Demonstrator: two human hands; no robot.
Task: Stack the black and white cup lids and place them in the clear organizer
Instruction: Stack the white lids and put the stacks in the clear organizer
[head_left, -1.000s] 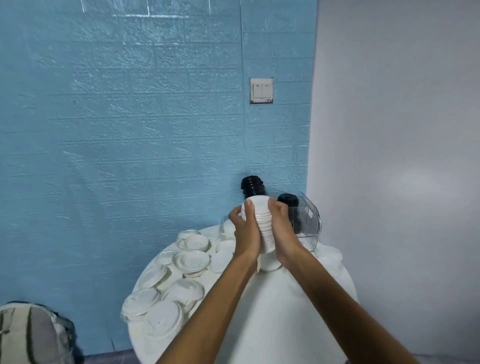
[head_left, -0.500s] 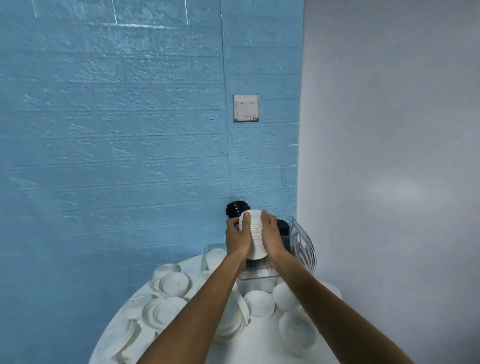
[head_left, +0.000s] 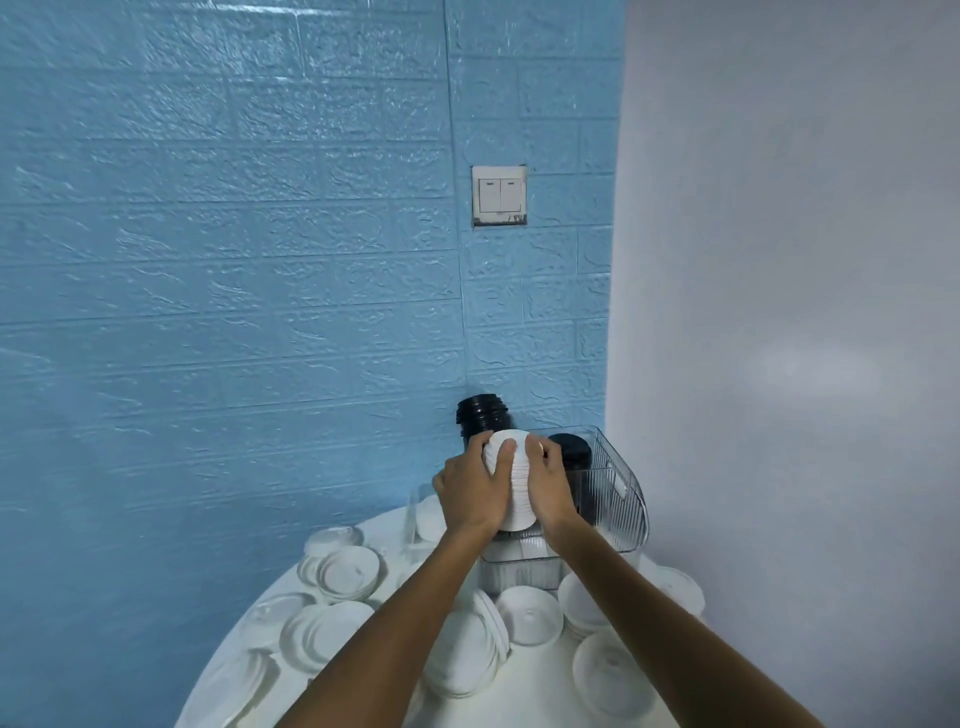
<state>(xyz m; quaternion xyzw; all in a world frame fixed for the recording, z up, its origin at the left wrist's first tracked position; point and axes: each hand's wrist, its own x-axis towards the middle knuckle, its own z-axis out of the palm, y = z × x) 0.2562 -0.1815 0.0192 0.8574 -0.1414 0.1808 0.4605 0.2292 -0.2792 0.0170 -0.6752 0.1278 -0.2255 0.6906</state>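
Step in hand: I judge I am lowering the white stack (head_left: 514, 486) into the organizer (head_left: 618, 499), beside the black stacks already standing there.
White stack: held upright over the organizer's near-left part, its foot just above or at the rim; I cannot tell whether it touches anything below.
Left hand (head_left: 475, 491): fingers curled round the stack's left side, fingertips up near its top, thumb hidden.
Right hand (head_left: 548, 488): wrapped round the right side, fingers reaching to the top edge; the two hands press it between them.
Arms: both stretched forward and nearly straight, wrists level, forearms converging on the stack.
Black stacks: a tall one (head_left: 480, 418) at the back left by the blue wall, a shorter one (head_left: 571, 449) to its right inside the clear walls.
Doing it well: I would keep the stack vertical and squeezed evenly so no lid slips out, guide it down clear of the black stacks, and let go only once its foot rests on the floor of the organizer.
Risk: a tilt could fan the lids or knock the tall black stack, in my view.
Left to do: many loose white lids (head_left: 530, 616) lie on the tabletop (head_left: 524, 691), so I judge the task far from finished.
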